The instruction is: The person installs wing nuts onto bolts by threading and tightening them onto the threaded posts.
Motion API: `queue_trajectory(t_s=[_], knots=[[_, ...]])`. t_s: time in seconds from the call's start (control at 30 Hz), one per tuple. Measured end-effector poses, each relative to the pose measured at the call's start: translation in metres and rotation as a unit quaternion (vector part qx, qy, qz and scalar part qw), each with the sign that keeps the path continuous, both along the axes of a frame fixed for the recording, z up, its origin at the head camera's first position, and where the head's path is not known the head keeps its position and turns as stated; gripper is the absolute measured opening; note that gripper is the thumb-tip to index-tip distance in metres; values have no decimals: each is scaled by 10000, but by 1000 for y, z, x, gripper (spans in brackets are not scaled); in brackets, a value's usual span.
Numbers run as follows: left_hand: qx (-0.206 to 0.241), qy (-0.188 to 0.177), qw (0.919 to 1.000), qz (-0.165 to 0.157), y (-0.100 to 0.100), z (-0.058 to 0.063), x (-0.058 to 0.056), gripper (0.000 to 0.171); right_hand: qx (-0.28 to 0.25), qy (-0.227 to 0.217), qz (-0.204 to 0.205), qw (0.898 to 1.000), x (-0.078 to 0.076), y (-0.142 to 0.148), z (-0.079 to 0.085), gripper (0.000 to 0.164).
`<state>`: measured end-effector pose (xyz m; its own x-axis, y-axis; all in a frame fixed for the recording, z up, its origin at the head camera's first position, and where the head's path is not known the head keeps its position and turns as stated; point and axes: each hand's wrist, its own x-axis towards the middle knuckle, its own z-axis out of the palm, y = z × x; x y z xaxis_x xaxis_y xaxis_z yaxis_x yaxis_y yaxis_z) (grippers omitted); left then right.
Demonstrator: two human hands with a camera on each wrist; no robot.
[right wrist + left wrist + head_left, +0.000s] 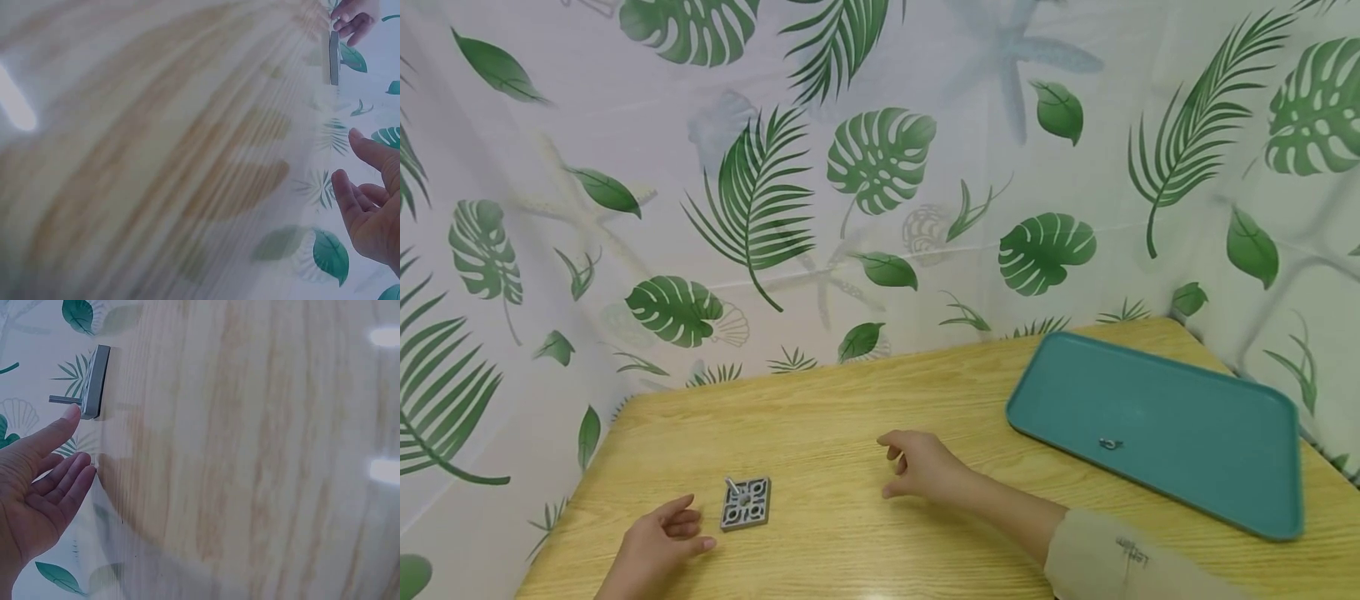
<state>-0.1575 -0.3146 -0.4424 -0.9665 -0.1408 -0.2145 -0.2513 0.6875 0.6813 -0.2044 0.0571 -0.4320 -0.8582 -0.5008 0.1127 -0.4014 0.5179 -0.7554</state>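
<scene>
A grey square metal block [746, 502] with round recesses lies on the wooden table, and a thin pin [732, 485] sticks up near its far left corner. Just left of the block is my left hand [658, 540], fingers loosely bent and holding nothing. In the left wrist view the block [95, 382] shows edge-on beyond the thumb tip; whether they touch I cannot tell there, but the head view shows a gap. My right hand [927, 468] hovers over the table's middle, right of the block, its thumb and fingers apart with nothing between them.
To the right, a teal tray [1187, 400] lies at an angle on the table [827, 417]. A small shiny metal piece [1111, 444], too small to identify, rests inside near its front edge. A leaf-printed sheet [880, 275] rises behind and beside the table.
</scene>
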Motion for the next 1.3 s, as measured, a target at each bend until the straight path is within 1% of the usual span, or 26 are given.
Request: queue_trajectory(t_s=[0.2,0.3,0.47,0.53,0.73,0.83,0.97,1.03,1.07,1.2,1.3], knots=[[233,11,9997,-47,-1,-3,-3,85,-247,-230,183,9993,0,-21,-4,63],[320,56,9995,-53,-1,-4,-5,83,-445,-519,186,9975,2,-33,-4,64],[485,86,9987,-108,-2,-6,-10,82,-765,-1077,213,9910,7,-53,-3,65],[536,75,9985,-117,-3,-6,-11,82,-843,-1206,257,9888,8,-62,-3,65],[593,112,9981,-154,-2,-7,-14,80,-1007,-1493,170,9835,9,-86,-4,66],[693,123,9974,-157,-1,-9,-14,79,-1139,-1691,124,9789,10,-95,-8,66],[844,125,9962,-148,0,-13,-13,79,-1387,-2008,104,9697,10,-106,-13,67],[937,153,9954,-150,0,-14,-14,78,-1428,-2086,114,9674,8,-112,-15,68],[974,185,9949,-200,0,-15,-14,78,-1432,-2134,126,9663,7,-115,-15,69],[1129,250,9929,-292,3,-17,-16,76,-1293,-2203,220,9666,4,-127,-17,73],[1167,270,9923,-314,3,-17,-17,75,-1240,-2193,192,9676,4,-136,-16,75]])
